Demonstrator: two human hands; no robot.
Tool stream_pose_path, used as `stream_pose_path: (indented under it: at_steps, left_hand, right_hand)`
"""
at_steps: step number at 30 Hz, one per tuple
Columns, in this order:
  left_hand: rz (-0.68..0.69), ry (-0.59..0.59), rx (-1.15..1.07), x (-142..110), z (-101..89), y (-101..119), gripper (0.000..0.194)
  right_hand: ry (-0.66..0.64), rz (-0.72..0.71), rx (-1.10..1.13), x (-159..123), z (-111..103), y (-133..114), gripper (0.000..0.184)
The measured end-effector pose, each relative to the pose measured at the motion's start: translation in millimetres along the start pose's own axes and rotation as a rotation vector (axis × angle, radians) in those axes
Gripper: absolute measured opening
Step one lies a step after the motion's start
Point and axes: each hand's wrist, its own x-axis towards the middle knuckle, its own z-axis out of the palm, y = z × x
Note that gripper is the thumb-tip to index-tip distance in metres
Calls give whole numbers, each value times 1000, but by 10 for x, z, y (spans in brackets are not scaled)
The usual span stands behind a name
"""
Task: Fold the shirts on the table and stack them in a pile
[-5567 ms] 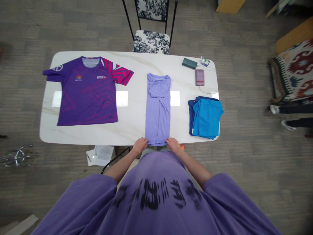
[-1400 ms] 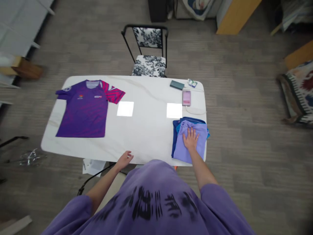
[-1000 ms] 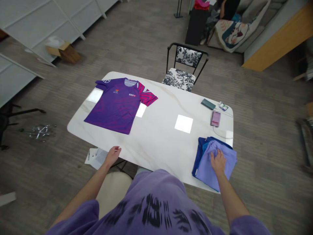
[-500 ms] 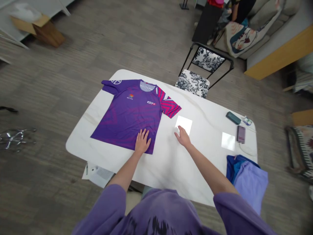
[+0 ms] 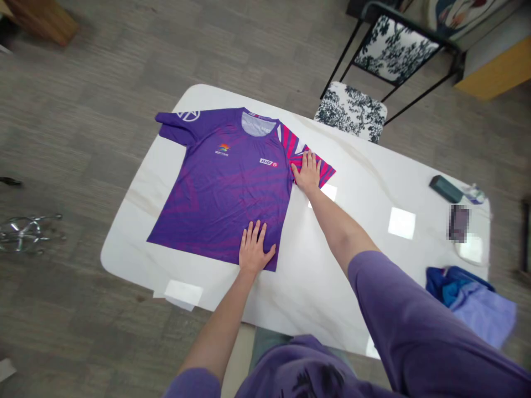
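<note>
A purple sports shirt (image 5: 224,188) with a pink-striped sleeve lies spread flat on the white table (image 5: 357,221). My left hand (image 5: 254,252) rests flat on the shirt's near right hem corner, fingers apart. My right hand (image 5: 307,172) lies flat on the pink-striped sleeve, fingers stretched out. Neither hand grips anything.
A folded stack of blue and lilac clothes (image 5: 473,301) sits at the table's right end. A dark green case (image 5: 446,189), a phone (image 5: 458,223) and a small packet (image 5: 474,194) lie beyond it. A patterned chair (image 5: 365,94) stands behind the table. Papers (image 5: 179,293) lie on the floor.
The lilac shirt was folded and placed on the blue stack. Both hands then moved left: the left settled on the purple shirt's hem, the right slid from bare tabletop onto the pink sleeve.
</note>
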Motion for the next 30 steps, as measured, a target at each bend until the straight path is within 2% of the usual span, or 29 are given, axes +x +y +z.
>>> stream_pose_path:
  at_steps: [3,5,9,12,14,16,18,20,21,25,27,30]
  left_hand:
    - [-58,-87,39,-21,-3,154,111]
    - [-83,-120,39,-111,51,320,114]
    - [-103,-84,-25,-432,301,779,122]
    - [-99,-31,-91,-684,555,1229,129]
    - [-90,-46,-105,-823,710,1584,127]
    - [-95,-170,-33,-940,839,1985,122]
    - [-95,-367,113,-1050,960,2419,116]
    - [-46,-499,223,-1169,1101,2863,111]
    - [9,-506,244,-1233,1186,3082,108]
    - [269,-373,249,-1498,1591,3888,104]
    - [259,-386,256,-1605,1776,4228,103]
    - [125,-472,263,-1713,1960,4654,105]
  right_hand:
    - [9,-32,47,-56,113,113,103]
    - [6,-40,74,-145,116,239,103]
    - [16,-77,82,-459,-13,751,101]
    - [1,-114,86,-784,-189,1312,99]
    - [-12,-123,88,-1024,-330,1710,99]
    - [-27,-118,86,-1272,-475,2104,98]
    - [-40,-102,77,-1516,-609,2496,97]
    - [-45,-79,68,-1753,-722,2900,97]
    - [-45,-66,64,-1869,-770,3112,97]
    - [-32,-17,40,-2340,-929,4021,97]
    - [-31,1,26,-2563,-998,4455,97]
    - [-48,-7,14,-2794,-1074,4942,96]
